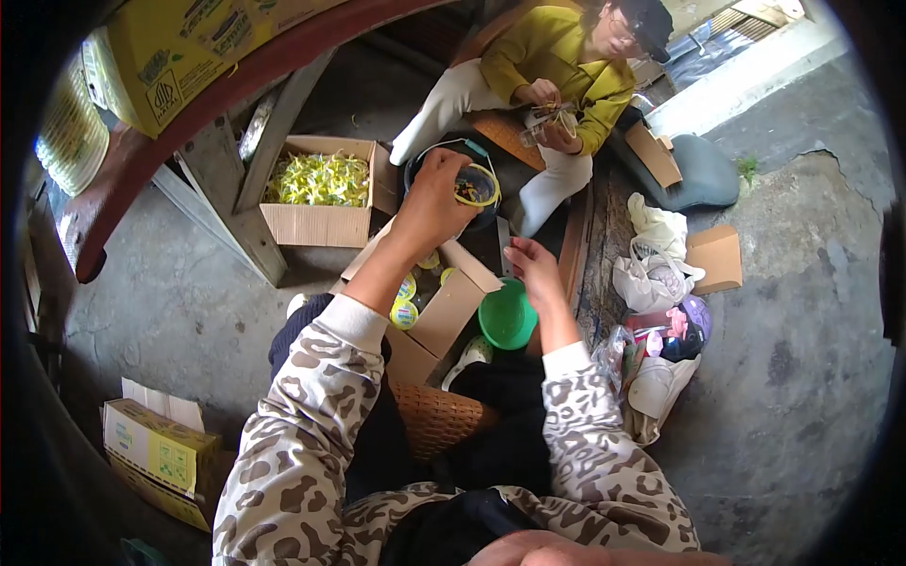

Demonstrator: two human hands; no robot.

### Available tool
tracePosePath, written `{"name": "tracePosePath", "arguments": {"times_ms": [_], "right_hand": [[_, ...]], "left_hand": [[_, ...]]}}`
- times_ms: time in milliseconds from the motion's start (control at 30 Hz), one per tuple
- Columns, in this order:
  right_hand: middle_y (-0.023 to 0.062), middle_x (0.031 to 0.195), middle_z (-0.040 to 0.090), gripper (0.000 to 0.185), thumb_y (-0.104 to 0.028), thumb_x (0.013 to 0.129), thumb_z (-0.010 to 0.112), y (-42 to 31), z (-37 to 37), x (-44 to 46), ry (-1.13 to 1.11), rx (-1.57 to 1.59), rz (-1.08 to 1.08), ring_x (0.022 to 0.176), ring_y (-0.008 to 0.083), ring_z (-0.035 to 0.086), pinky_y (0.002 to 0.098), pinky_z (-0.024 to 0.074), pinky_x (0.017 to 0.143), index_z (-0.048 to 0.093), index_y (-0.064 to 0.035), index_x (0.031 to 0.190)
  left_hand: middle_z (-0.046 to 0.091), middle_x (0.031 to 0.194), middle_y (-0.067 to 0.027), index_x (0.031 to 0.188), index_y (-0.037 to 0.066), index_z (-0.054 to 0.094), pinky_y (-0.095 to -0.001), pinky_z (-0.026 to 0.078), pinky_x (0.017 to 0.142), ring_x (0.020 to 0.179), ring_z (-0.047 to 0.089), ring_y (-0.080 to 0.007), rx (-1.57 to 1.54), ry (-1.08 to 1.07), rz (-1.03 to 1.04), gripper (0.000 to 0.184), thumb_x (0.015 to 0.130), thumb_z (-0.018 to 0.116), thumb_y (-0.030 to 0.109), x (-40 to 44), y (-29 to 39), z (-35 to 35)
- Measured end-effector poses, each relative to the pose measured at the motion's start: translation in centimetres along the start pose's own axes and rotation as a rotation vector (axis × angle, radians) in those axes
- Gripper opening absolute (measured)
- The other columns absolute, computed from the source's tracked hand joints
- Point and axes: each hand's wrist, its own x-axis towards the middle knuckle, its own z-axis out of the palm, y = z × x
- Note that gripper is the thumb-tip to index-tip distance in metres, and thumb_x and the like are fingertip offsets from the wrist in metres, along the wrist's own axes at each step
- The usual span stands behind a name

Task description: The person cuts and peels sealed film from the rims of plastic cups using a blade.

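Observation:
My left hand [436, 203] is closed round a small round tub [477, 186] with a yellow rim and dark, mixed bits inside. It is raised over a dark bucket with a handle. To its right, my right hand [533, 269] has its thumb and fingers pinched together on a thin flat strip [505, 247], whose kind I cannot make out. Just below that hand stands a green bowl [508, 316]. An open cardboard box [453, 307] between my knees and the bucket holds several round tubs with yellow-green lids [405, 313].
A box of yellow-green wrappers [319, 179] stands at upper left beside a wooden trestle [231, 179]. Opposite sits a co-worker [557, 85] holding a clear cup. Bags [651, 278] lie on the floor to the right, a yellow carton [160, 453] at lower left.

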Motion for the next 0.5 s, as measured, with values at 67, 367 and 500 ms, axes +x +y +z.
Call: {"name": "tracePosePath", "arguments": {"times_ms": [67, 367, 500], "right_hand": [[0.0048, 0.095, 0.068, 0.029, -0.01, 0.087, 0.072, -2.7, 0.0, -1.4, -0.09, -0.263, -0.074, 0.081, 0.0105, 0.062, 0.0255, 0.0481, 0.073, 0.064, 0.0016, 0.113], [0.0026, 0.092, 0.068, 0.018, -0.006, 0.089, 0.069, -4.2, -1.9, -4.6, -0.142, -0.331, -0.193, 0.084, 0.0076, 0.061, 0.0227, 0.048, 0.076, 0.066, 0.0018, 0.105], [0.0013, 0.087, 0.067, 0.015, -0.004, 0.088, 0.07, -4.1, -2.9, -5.0, -0.12, -0.359, -0.275, 0.079, 0.0065, 0.06, 0.0221, 0.0479, 0.073, 0.068, 0.0012, 0.101]], "left_hand": [[0.056, 0.124, -0.0184, 0.122, -0.001, 0.058, -0.038, 0.049, 0.097, 0.113, 0.059, -0.0339, 0.0, 0.014, 0.013, 0.064, 0.063, 0.082, 0.008, 0.1, 0.3, 0.1], [0.059, 0.127, -0.0153, 0.134, 0.002, 0.053, -0.0331, 0.048, 0.099, 0.117, 0.059, -0.0235, -0.134, -0.166, -0.058, 0.076, 0.064, 0.081, 0.005, -0.2, 0.8, 0.9], [0.059, 0.123, -0.016, 0.134, 0.003, 0.052, -0.0355, 0.048, 0.098, 0.113, 0.06, -0.029, -0.12, -0.218, 0.016, 0.076, 0.064, 0.081, 0.007, -0.5, 0.3, 1.5]]}}
